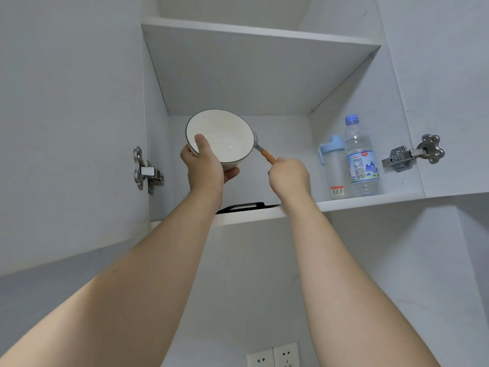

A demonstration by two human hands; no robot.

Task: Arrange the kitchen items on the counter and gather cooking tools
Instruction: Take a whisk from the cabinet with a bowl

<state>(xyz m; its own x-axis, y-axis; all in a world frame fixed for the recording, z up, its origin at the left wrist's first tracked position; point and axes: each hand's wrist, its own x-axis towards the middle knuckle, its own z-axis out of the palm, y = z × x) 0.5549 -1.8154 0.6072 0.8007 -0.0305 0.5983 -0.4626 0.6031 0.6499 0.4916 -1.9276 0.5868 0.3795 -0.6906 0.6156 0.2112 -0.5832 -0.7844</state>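
Observation:
Both my arms reach up into an open white wall cabinet. My left hand [205, 165] grips a white bowl [223, 136] with a dark rim, thumb inside the rim and fingers under its base; the bowl is tilted so its inside faces me. My right hand [288, 176] holds the orange handle of a metal spoon [262, 150], whose metal end is partly hidden behind the bowl's right edge. Bowl and spoon are held up above the lower shelf [370, 200].
On the lower shelf at the right stand a clear water bottle [361, 160] with a blue cap and a drinking bottle with a pale blue lid [333, 168]. A flat black item [246, 206] lies at the shelf's front edge. Both doors hang open. Wall sockets [274, 356] sit below.

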